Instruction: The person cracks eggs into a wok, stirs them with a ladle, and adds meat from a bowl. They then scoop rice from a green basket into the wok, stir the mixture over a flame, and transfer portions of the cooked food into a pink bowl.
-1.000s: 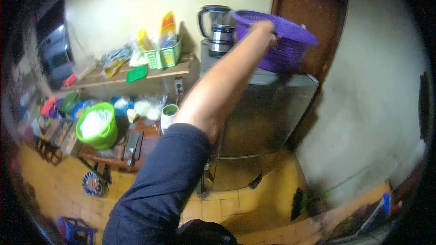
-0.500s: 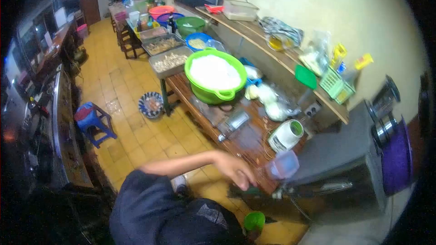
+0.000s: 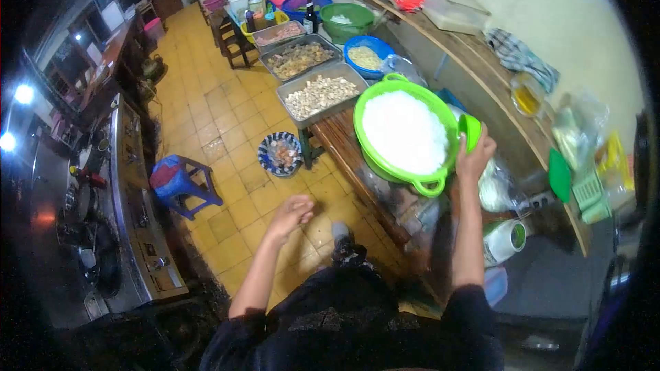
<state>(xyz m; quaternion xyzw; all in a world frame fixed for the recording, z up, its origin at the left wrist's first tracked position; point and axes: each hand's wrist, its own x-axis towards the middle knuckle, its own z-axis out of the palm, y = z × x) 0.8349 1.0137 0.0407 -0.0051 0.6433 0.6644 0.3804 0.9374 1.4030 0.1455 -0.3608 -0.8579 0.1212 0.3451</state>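
Note:
A small green cup (image 3: 469,132) is gripped in my right hand (image 3: 476,158), tilted at the right rim of a large light-green basin (image 3: 431,184). The basin stands on the wooden table and holds a heap of bright white stuff (image 3: 404,130), too overexposed to name. My left hand (image 3: 291,218) hovers over the tiled floor, its fingers loosely curled and somewhat apart, with nothing visible in it. Behind the basin are a metal tray of pale chopped pieces (image 3: 322,96) and a blue bowl (image 3: 386,48) of pale food.
A blue stool (image 3: 185,182) and a patterned bowl (image 3: 280,154) stand on the floor. The stove (image 3: 134,192) runs along the left. A wooden shelf (image 3: 474,51) overhangs the table's right side. A white appliance (image 3: 504,242) and plastic bags (image 3: 496,189) sit near the basin.
My right hand has risen from low by my body, bringing the green cup to the basin's rim. My left hand has moved from the table's edge to above the floor. The view has turned left.

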